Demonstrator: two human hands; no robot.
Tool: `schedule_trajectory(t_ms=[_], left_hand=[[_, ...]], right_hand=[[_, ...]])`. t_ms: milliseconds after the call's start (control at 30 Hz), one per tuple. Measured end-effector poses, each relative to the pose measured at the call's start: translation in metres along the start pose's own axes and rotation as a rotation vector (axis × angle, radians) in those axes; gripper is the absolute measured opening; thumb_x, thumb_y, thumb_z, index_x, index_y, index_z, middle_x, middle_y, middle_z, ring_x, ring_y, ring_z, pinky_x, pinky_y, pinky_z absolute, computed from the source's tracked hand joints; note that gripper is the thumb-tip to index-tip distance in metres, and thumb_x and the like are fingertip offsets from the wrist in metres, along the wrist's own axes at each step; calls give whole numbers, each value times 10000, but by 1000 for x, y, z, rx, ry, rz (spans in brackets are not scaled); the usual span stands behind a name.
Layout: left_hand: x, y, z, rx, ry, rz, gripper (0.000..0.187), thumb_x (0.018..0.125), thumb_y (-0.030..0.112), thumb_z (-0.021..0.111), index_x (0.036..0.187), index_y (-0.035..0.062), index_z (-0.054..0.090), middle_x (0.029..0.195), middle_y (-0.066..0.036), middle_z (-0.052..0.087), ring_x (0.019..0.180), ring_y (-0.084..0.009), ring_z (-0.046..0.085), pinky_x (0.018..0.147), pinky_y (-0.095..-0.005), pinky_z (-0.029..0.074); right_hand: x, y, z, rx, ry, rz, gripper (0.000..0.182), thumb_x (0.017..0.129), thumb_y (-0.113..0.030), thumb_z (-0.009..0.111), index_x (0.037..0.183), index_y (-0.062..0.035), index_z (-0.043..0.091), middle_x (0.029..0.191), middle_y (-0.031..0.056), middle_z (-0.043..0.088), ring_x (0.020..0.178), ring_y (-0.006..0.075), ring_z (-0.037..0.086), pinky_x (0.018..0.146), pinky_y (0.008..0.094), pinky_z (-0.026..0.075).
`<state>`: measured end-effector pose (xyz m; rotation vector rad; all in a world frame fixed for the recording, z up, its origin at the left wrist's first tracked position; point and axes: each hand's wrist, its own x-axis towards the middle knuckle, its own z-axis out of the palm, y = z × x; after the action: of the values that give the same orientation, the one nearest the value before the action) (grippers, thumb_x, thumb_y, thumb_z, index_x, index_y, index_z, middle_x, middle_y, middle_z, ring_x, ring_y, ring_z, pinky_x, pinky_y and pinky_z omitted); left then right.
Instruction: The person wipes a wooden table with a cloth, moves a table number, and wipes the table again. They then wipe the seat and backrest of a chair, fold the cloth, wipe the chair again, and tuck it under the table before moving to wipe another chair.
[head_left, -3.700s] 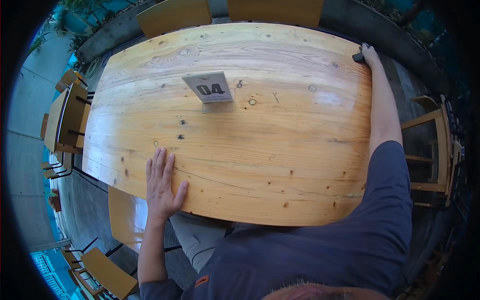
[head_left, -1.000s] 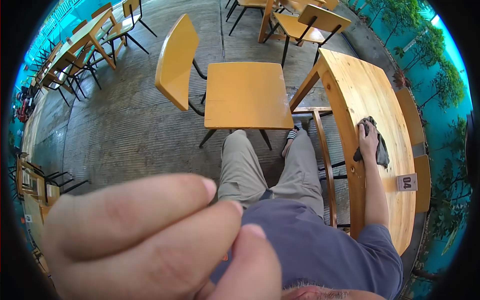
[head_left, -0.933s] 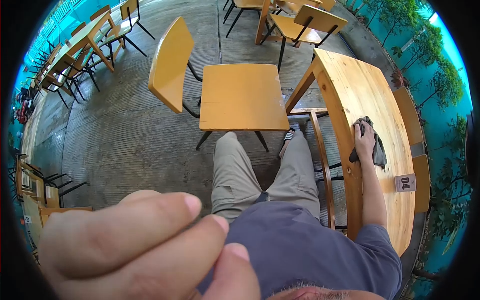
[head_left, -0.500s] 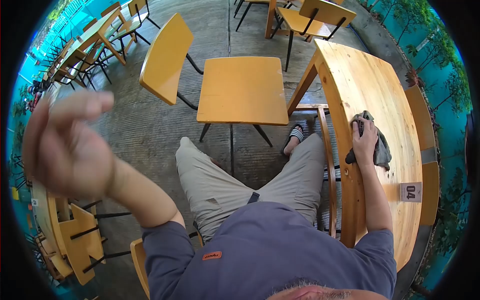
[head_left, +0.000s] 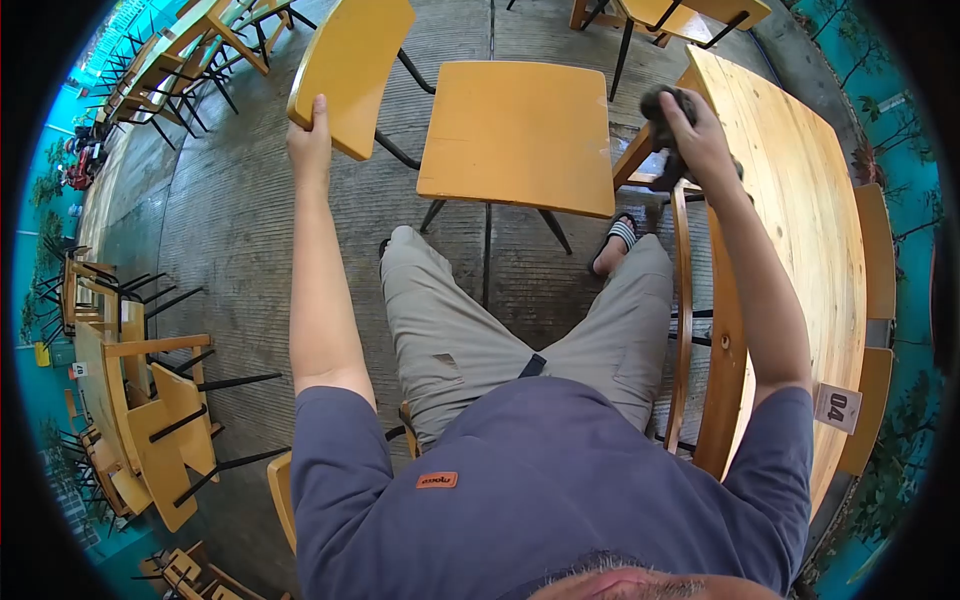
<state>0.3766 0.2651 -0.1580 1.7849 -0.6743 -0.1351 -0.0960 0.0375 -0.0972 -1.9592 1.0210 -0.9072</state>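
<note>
My left hand (head_left: 312, 142) grips the lower left corner of the yellow wooden backrest of a chair (head_left: 350, 80), thumb on the front face and the other fingers hidden behind it. The chair's flat seat (head_left: 515, 135) lies between that backrest and the table. My right hand (head_left: 704, 148) is closed around a crumpled dark cloth (head_left: 668, 178), which hangs in the air at the near left edge of the wooden table (head_left: 790, 160), over the gap toward the seat. Part of the cloth is hidden by the hand.
On the table's right side stands a number card (head_left: 838, 408) reading 04, with chair backs (head_left: 876, 250) beyond it. Another yellow chair (head_left: 690, 15) is at the top. Stacked chairs and tables (head_left: 165, 420) line the left. My legs (head_left: 430, 330) extend below the seat.
My left hand has moved from the air at left onto the chair's backrest. My right hand has lifted the cloth off the tabletop and moved forward and left toward the seat.
</note>
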Motion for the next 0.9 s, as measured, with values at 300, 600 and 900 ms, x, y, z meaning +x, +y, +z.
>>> schedule_trajectory(t_ms=[300, 600, 900], left_hand=[[-92, -143, 101, 444, -28, -261, 751, 953, 539, 614, 1348, -92, 514, 1334, -309, 554, 1259, -433, 544, 1077, -480, 434], [-79, -189, 182, 650, -213, -394, 536, 1031, 468, 428, 1097, -37, 595, 1221, -281, 637, 1099, -458, 643, 941, -551, 508], [-69, -181, 198, 795, -181, -579, 723, 1045, 557, 284, 978, 3, 744, 1025, -263, 732, 1003, -453, 697, 878, -550, 529]], right_hand=[[-19, 146, 215, -766, -764, 181, 793, 957, -688, 483, 1594, -234, 352, 1676, 128, 250, 1541, 448, 155, 1222, 634, 134], [-41, 189, 237, -809, -338, 87, 708, 951, -587, 557, 1532, -191, 476, 1699, 112, 165, 1548, 456, 88, 1184, 721, 99], [30, 157, 397, -638, -322, -249, 698, 954, -523, 551, 1519, -120, 484, 1665, 169, 260, 1531, 521, 84, 1205, 692, 52]])
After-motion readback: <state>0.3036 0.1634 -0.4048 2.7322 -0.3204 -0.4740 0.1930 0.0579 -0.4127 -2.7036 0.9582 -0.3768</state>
